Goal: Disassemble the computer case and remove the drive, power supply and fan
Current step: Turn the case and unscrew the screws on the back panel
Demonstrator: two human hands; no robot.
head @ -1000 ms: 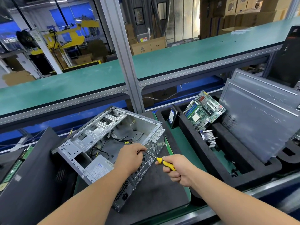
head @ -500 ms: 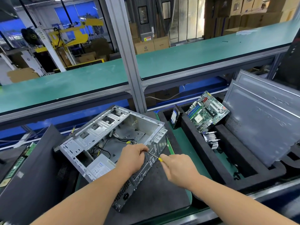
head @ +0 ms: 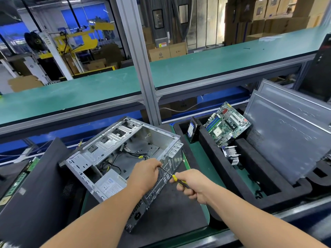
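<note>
An open silver computer case (head: 114, 149) lies on its side on a dark foam mat (head: 172, 208). Inside its near left corner sits the grey power supply (head: 110, 187), with black and yellow cables beside it. My left hand (head: 146, 174) grips the case's rear panel edge, fingers curled over it. A yellow-handled screwdriver (head: 176, 179) is held in my right hand (head: 192, 184), its thin shaft pointing up-left at the rear panel by my left hand's fingers. Whether a fan sits behind my left hand I cannot tell.
A black foam tray (head: 220, 158) at the right holds a hard drive (head: 192, 130) on edge, a green motherboard (head: 226, 125) and a heatsink (head: 232, 154). Grey side panels (head: 286, 140) lean at far right. A dark panel (head: 34, 185) stands left. An aluminium post (head: 141, 68) rises behind.
My right hand shifted with the screwdriver, first closing toward the rear panel, then easing back slightly, the tip staying at the panel. My left hand kept its grip on the case.
</note>
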